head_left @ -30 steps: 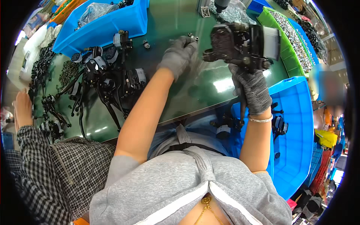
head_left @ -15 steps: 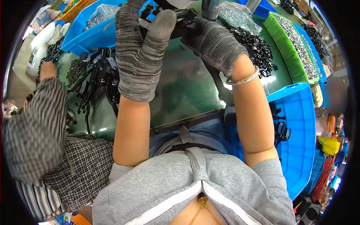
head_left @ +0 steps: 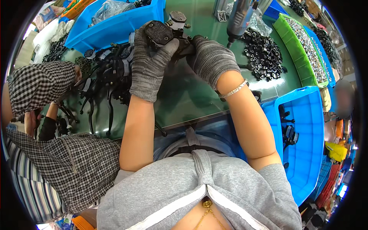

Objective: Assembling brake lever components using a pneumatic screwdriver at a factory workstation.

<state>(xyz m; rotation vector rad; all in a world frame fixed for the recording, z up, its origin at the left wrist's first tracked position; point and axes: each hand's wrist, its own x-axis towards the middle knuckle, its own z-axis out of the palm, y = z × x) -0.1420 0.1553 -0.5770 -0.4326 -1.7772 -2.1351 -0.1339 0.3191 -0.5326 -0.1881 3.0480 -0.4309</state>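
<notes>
Above the far half of the desk (head_left: pixel 191 86), ahead of the body and between the two gloves, I have the black part (head_left: pixel 160 32) up in both hands. The left hand (head_left: pixel 150 63) has it pinched, thumb pressed along the near side and the other fingers wrapped round its left edge; the right hand (head_left: pixel 214 57) closes on its right end, fingers curled away from me. From the left thumb, the flat oval cap lies just beyond and a little left, while the body runs rightward into the right glove, so I read its long axis as crossing from one hand to the other, dipping slightly to the right. The left hand is nearer the cap. The driver (head_left: pixel 239 21) hangs beyond and right of the part, tip pointing down, so the right hand is the nearer one to it; the clips (head_left: pixel 264 53) lie on the desk farther right. My right fingertips are hidden behind the glove and part, so I can't tell how firmly they grip. A silver-topped piece (head_left: pixel 178 19) shows right behind the cap, and I can't make out whether it belongs to the part. The part's underside is out of sight, and the driver's upper end is cut off by the frame.
</notes>
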